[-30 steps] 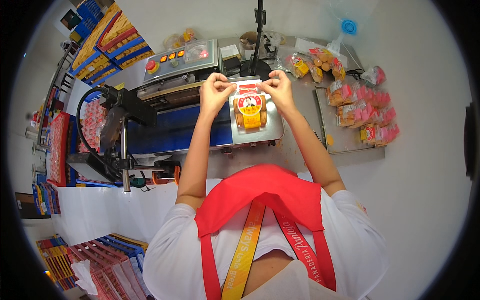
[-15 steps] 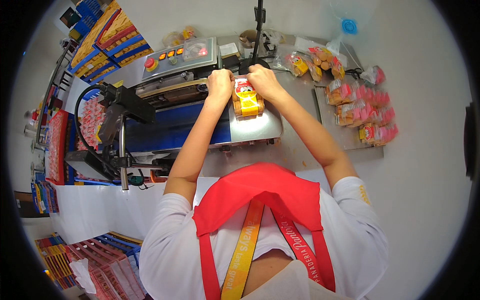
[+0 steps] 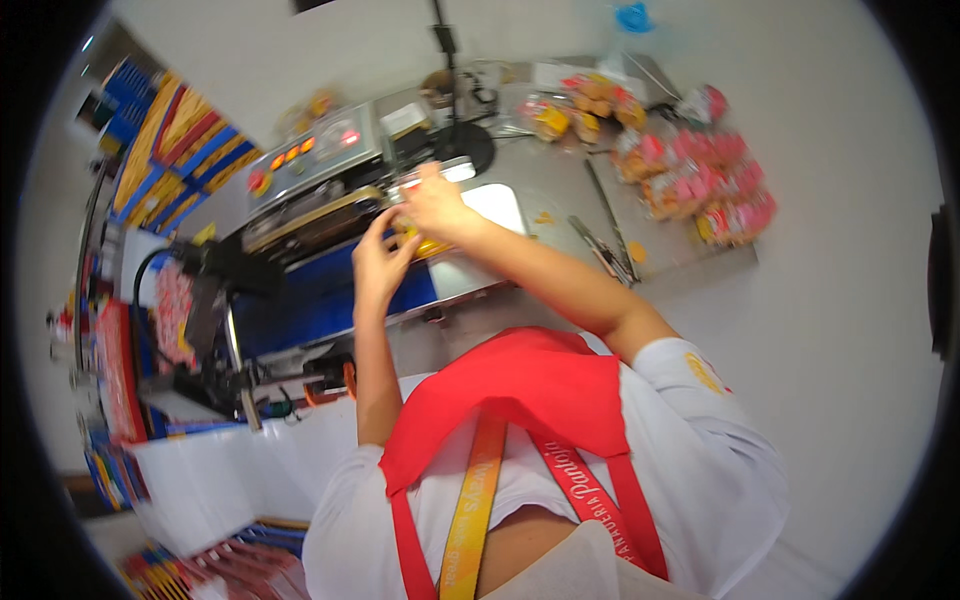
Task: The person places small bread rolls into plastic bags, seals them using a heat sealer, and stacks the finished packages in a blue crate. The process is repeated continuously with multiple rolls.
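My left hand (image 3: 382,258) is at the left end of the steel plate (image 3: 493,208), fingers curled at a packet (image 3: 430,246) of round biscuits with a yellow label. My right hand (image 3: 446,213) reaches across above it, gripping the packet's upper part and hiding most of it. Motion blur obscures the fingertips. Beneath and left of my hands runs a dark blue conveyor belt (image 3: 330,295), with the machine's sealing bar (image 3: 310,224) behind.
A control panel (image 3: 312,158) is behind the belt; a black jointed arm (image 3: 250,263) stands at its left. Bagged biscuits (image 3: 685,185) pile at the right, beside loose metal tools (image 3: 600,245). A black stand (image 3: 445,60) rises behind. Stacked crates (image 3: 180,140) fill the left background.
Both hands and the packet have shifted left, my right hand now crossing toward my left one and covering the packet. The camera view has also shifted and blurred.
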The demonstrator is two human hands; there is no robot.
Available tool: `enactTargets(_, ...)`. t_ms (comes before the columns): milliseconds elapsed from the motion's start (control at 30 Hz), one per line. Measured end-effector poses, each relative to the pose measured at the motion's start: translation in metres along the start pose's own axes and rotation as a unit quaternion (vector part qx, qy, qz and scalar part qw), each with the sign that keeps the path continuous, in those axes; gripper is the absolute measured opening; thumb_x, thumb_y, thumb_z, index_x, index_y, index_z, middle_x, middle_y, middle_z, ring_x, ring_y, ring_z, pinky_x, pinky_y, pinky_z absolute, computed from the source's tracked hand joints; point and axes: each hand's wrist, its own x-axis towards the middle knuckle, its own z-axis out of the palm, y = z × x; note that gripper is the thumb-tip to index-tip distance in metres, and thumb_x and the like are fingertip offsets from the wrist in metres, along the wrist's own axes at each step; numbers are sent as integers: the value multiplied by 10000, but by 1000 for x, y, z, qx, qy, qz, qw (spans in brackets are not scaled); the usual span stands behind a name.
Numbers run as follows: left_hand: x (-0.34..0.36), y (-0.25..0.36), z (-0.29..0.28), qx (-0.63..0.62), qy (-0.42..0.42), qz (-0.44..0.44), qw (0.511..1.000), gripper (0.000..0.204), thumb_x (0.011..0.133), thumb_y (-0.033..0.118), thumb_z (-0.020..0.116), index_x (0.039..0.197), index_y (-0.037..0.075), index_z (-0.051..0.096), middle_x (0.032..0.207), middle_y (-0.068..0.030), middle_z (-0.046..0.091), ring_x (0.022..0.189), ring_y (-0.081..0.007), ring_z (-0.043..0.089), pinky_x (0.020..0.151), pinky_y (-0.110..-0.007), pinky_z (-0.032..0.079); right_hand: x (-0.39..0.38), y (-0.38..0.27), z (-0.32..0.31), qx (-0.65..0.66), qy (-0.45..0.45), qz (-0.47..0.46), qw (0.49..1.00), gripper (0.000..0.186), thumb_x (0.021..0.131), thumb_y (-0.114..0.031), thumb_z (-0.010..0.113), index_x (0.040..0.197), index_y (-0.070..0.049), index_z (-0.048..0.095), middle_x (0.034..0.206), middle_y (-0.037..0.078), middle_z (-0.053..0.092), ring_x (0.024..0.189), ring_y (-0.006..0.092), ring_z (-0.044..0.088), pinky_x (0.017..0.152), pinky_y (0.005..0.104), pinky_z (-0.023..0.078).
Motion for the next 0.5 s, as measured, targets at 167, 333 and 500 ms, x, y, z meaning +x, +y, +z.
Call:
enactTargets(167,-5,-43,-19,-33,39,-7,999,592,762,59,749,1312,49,532,1194,-143,621,1005,-204,650,787,-298,540,7,-26,4,-7,-29,-11,1000,437,903,-400,530,1016,-5,676,983,256,576,975,380,537,810,394,516)
enactTargets(333,-3,-46,-28,-23,39,-24,999,597,755,14,740,1314,50,533,1189,-133,615,986,-194,650,786,-286,540,-40,81,-32,120,255,30,959,303,774,-300,698,991,-88,698,1067,153,624,1061,329,539,926,413,440)
enactTargets(500,-18,-51,-44,22,69,-41,997,576,759,4,728,1301,58,541,1255,-142,560,1007,-203,644,752,-284,556,-188,214,-131,-160,94,420,889,300,716,-194,711,943,-6,653,1081,180,574,1039,339,521,891,428,422)
